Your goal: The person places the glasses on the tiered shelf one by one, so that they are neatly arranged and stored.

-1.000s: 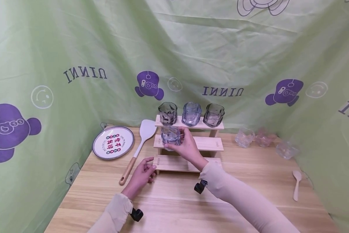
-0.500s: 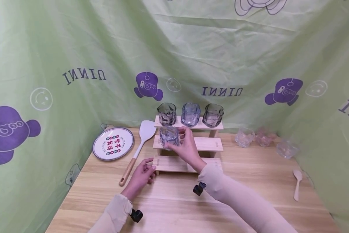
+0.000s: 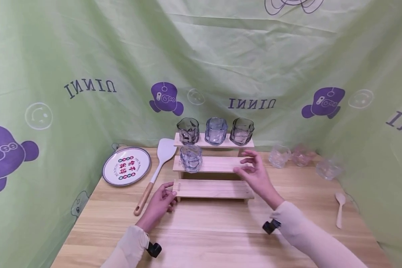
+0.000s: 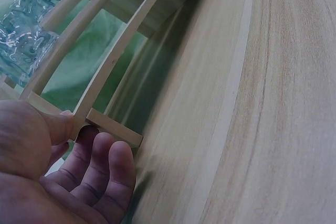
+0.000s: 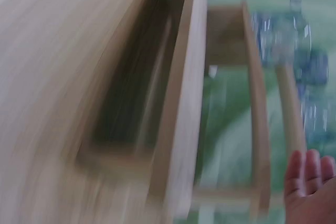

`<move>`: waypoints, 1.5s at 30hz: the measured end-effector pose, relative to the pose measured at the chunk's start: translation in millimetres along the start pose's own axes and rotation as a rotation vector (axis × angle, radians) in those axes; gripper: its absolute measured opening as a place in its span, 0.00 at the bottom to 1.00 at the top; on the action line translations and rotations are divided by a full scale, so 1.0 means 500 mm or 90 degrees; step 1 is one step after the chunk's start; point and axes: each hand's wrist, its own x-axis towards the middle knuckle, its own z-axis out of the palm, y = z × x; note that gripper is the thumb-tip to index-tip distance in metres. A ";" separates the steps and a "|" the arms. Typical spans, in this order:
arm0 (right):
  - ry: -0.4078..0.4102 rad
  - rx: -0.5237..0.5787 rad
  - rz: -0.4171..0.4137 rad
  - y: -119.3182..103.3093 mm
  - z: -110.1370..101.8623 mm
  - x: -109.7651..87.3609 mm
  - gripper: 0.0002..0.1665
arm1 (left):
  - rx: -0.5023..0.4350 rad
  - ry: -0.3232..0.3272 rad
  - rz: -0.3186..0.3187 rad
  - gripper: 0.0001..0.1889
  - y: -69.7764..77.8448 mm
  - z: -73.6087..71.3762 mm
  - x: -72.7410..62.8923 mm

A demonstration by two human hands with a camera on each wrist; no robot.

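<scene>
A three-tier wooden display stand (image 3: 217, 189) stands at the middle of the table. My left hand (image 3: 158, 204) holds the left end of its lowest step, thumb above and fingers curled under in the left wrist view. One pale blue faceted glass (image 3: 191, 159) stands upright at the left of the middle step. On the top step are a grey glass (image 3: 188, 131), a bluish glass (image 3: 216, 131) and another grey glass (image 3: 242, 132). Apart from the glasses, my right hand (image 3: 257, 176) hovers at the right end of the middle step, fingers loosely bent, holding nothing.
Left of the stand lie a white plate (image 3: 112, 172) with red lettering and a spatula (image 3: 155, 173). On the right stand a clear glass (image 3: 279, 156), a pink glass (image 3: 301, 155) and another clear glass (image 3: 328, 170). A small spoon (image 3: 339, 210) lies nearer.
My right hand has let go of the pale blue glass, which now stands on the middle step, and has moved right. The left hand stays at the lowest step.
</scene>
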 end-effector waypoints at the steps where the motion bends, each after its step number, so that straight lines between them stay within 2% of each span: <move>1: 0.020 0.004 -0.009 0.004 -0.022 -0.001 0.41 | 0.002 0.000 0.003 0.26 0.001 -0.002 0.000; 4: 0.102 0.010 -0.030 0.021 -0.088 0.009 0.36 | 0.004 0.002 0.008 0.26 0.004 -0.007 -0.001; 8: 0.228 -0.031 -0.012 0.070 -0.170 0.035 0.35 | 0.005 0.015 0.017 0.25 0.006 -0.009 -0.002; 12: 0.322 -0.099 0.048 0.130 -0.235 0.047 0.38 | 0.002 0.011 0.016 0.25 0.001 -0.004 -0.003; 14: 0.337 -0.122 0.083 0.150 -0.256 0.049 0.40 | 0.000 0.006 0.013 0.25 0.000 -0.001 -0.004; 16: 0.322 -0.147 0.120 0.164 -0.270 0.051 0.44 | -0.002 0.004 0.012 0.25 -0.002 0.001 -0.004; 22: 0.224 -0.184 0.210 0.185 -0.285 0.065 0.60 | -0.005 0.007 0.007 0.25 -0.005 0.002 -0.004; 26: 0.200 -0.188 0.250 0.191 -0.285 0.067 0.64 | -0.005 -0.001 0.008 0.25 -0.003 0.003 -0.004; 34: 0.190 -0.234 0.256 0.185 -0.280 0.059 0.58 | 0.007 0.011 0.005 0.25 0.002 0.002 -0.003; 39: 0.201 -0.264 0.279 0.181 -0.281 0.041 0.61 | 0.004 0.009 0.004 0.25 0.002 0.004 -0.004; 42: 0.188 -0.251 0.278 0.182 -0.285 0.034 0.65 | 0.007 0.012 0.005 0.24 0.001 0.004 -0.004; 45: 0.145 -0.217 0.273 0.184 -0.294 0.027 0.68 | 0.016 0.015 0.006 0.24 0.001 0.006 -0.005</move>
